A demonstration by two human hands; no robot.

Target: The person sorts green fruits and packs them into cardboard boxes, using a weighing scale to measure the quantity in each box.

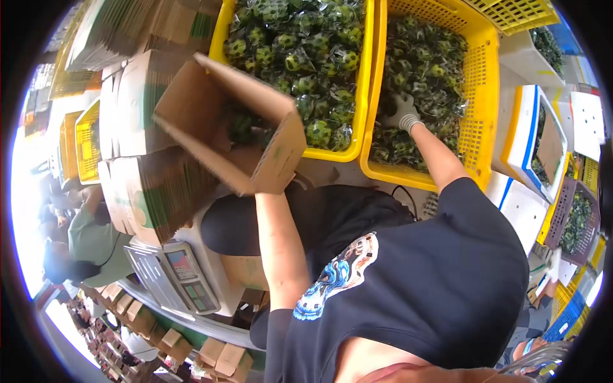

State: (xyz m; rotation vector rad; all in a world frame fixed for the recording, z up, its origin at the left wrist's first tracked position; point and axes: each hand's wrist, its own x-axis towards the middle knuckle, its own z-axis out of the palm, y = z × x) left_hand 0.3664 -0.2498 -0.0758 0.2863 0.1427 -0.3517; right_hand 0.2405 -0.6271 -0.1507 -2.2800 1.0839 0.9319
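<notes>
My left hand is mostly hidden behind an open cardboard box (273,159), which it holds up tilted; my left forearm (281,249) runs up to the box's near end. Inside the box lie a few dark green pieces (246,127), blurred. My right hand (403,113), in a pale glove, reaches down into the right yellow crate (480,83). Its visible fingers are apart, touching green pieces in clear plastic wrap (434,70); the fingertips sink into shadow. Beside it, a left yellow crate (365,76) is filled with similar wrapped green and yellow-green pieces (294,57).
Stacks of flattened cardboard boxes (166,191) stand at the left, with a scale (182,274) below them. White foam boxes (533,140) and a purple crate (578,220) are at the right. A person (96,242) in a green shirt is at far left.
</notes>
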